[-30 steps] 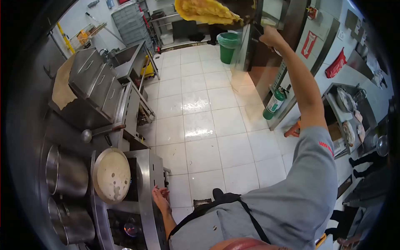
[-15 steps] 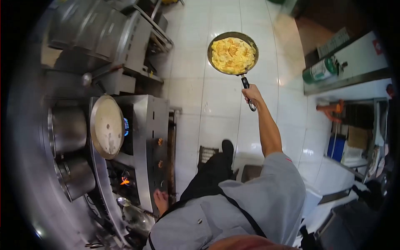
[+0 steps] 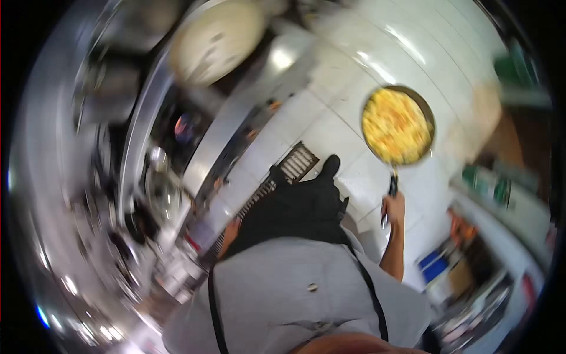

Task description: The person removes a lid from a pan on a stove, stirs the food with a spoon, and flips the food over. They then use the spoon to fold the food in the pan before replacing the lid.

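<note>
My right hand [image 3: 394, 207] grips the black handle of a frying pan [image 3: 398, 125] held out over the white tiled floor. A yellow omelette [image 3: 395, 124] fills the pan. My left hand [image 3: 231, 231] rests low at the front edge of the steel stove [image 3: 236, 118], only partly visible beside my dark apron. The view is blurred by motion.
A round pale pan or lid [image 3: 217, 36] sits on the stove at the top. A burner flame [image 3: 180, 126] glows below it. A floor drain grate [image 3: 298, 163] lies near my shoe. A green extinguisher [image 3: 492, 184] and shelves stand at the right.
The pan with the omelette has come down from above head height and closer to my body. The view has swung and tilted, and it is now blurred.
</note>
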The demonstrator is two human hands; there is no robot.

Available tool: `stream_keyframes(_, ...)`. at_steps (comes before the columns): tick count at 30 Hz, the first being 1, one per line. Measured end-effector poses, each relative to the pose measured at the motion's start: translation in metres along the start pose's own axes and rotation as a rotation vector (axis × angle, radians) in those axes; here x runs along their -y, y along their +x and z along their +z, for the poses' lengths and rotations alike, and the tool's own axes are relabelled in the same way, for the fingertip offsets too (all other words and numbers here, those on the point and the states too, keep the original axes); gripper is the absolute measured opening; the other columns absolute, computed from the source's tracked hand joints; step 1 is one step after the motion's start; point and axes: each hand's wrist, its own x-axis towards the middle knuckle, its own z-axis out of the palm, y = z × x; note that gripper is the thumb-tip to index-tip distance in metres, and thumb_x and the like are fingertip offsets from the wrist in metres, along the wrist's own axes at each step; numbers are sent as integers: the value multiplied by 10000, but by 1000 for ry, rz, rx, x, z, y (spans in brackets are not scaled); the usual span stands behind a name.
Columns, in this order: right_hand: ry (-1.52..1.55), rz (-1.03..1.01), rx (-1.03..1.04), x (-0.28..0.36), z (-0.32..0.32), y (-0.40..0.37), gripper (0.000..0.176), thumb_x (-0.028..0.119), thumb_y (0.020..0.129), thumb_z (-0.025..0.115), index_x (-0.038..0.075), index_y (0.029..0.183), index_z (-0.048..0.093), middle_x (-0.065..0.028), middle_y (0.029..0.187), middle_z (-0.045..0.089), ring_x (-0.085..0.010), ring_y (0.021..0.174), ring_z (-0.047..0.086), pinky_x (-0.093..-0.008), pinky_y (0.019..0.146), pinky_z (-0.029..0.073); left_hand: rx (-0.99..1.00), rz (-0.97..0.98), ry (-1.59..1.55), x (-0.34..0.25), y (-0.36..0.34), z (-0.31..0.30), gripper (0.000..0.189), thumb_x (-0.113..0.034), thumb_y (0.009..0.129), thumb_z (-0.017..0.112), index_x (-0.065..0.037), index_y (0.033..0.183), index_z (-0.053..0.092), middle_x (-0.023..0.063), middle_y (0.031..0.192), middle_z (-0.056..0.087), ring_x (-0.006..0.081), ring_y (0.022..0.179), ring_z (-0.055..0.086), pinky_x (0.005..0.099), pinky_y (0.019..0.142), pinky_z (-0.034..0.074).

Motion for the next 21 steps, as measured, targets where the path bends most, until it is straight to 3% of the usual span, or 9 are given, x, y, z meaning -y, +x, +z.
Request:
stream_keyframes(1, -20, -34, 14, 5, 8, -22, 89, 58, 712, 498, 58, 637, 449, -41, 424, 424, -162, 316, 437, -298, 327, 375, -36, -94, -179, -15, -4, -2, 324, -126, 882, 572, -27, 1185, 515, 182, 899, 611, 286, 692, 619, 409, 587, 509)
stream_keyframes(3, -20, -34, 32, 48, 33, -84, 130, 54, 731, 512, 67, 666, 400, -29, 456, 416, -149, 321, 430, -287, 317, 377, 356, -543, -491, -50, 33, -91, 282, -150, 893, 566, -11, 1137, 541, 191, 860, 617, 345, 705, 622, 460, 645, 500)
stream_keyframes(5, -3, -8, 64, 62, 20, -124, 84, 16, 695, 510, 30, 714, 429, -41, 471, 437, -151, 343, 452, -281, 337, 390, 127, -1339, -982, -57, 22, -50, 259, -220, 905, 567, 0, 1041, 568, 182, 797, 623, 371, 721, 625, 466, 674, 494)
stream_keyframes(7, -62, -76, 100, 84, 31, -168, 88, -4, 692, 506, 24, 719, 427, -42, 482, 444, -150, 343, 455, -282, 338, 395, -297, -1449, -572, -56, 15, -54, 314, -299, 909, 573, 15, 921, 556, 178, 738, 622, 376, 715, 626, 484, 661, 479)
stream_keyframes(9, -144, -160, 129, 106, 28, -205, 90, -7, 692, 506, 23, 718, 425, -46, 487, 451, -151, 342, 456, -282, 338, 395, -630, -1441, -471, -59, 22, -108, 355, -328, 908, 584, 22, 874, 531, 193, 783, 616, 379, 788, 621, 484, 693, 461)
stream_keyframes(11, -211, -224, 170, 129, 28, -216, 92, -9, 691, 506, 22, 717, 424, -50, 492, 458, -151, 341, 457, -283, 338, 395, -795, -1507, -440, -63, 46, -178, 380, -348, 904, 595, 23, 888, 510, 215, 901, 606, 388, 887, 602, 491, 741, 440)
stream_keyframes(13, -305, -356, 327, 133, 36, -234, 116, 42, 695, 534, 35, 745, 430, -48, 496, 458, -142, 340, 452, -282, 323, 390, -881, -1442, -431, -52, 48, -194, 448, -403, 875, 626, 14, 973, 496, 245, 1019, 570, 417, 943, 578, 493, 802, 441)
stream_keyframes(16, -387, -370, 461, 182, 129, -216, 104, 29, 694, 545, 22, 730, 448, -56, 501, 486, -145, 354, 468, -289, 350, 397, -708, -1374, -474, -9, 93, -177, 557, -460, 824, 671, 10, 1048, 474, 272, 1057, 548, 449, 951, 565, 502, 831, 451)
stream_keyframes(21, -390, -414, 718, 193, 264, -165, 103, 51, 740, 563, 28, 731, 464, -42, 520, 489, -134, 384, 482, -287, 370, 406, -703, -1435, -653, 0, 92, -189, 627, -467, 807, 690, 30, 1120, 471, 275, 1041, 543, 440, 997, 542, 504, 846, 451)
